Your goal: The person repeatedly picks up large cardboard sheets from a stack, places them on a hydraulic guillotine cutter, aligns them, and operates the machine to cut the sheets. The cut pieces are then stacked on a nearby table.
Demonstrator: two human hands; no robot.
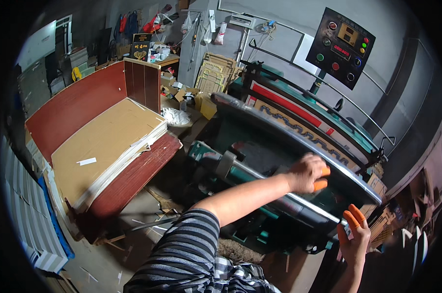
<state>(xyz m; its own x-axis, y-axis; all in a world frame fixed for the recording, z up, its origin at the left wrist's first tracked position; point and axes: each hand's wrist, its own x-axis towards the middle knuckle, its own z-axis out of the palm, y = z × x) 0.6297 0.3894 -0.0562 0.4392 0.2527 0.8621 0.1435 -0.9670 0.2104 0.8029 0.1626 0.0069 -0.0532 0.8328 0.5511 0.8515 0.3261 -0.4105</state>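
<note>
My left hand (308,174), with orange finger cots on two fingers, is over the moving plate (279,126) of a green die-cutting press, its fingers partly curled. Motion blurs it, and whether anything is in its grasp cannot be told. At the lower right my right hand (357,236) is raised with orange-covered fingers apart and nothing visible in them. A bright steel shaft (312,208) passes below my left forearm. Facing the plate is a wooden cutting die (301,128) with dark wavy strips, fixed in the press frame under a red bar (286,104).
A control panel (340,47) with lit buttons stands above the press. At left, a stack of brown board sheets (107,143) lies within red-brown wooden panels (78,91). Striped stacked sheets (34,216) line the far left. Paper scraps litter the floor (107,269); cardboard offcuts (383,223) lie right.
</note>
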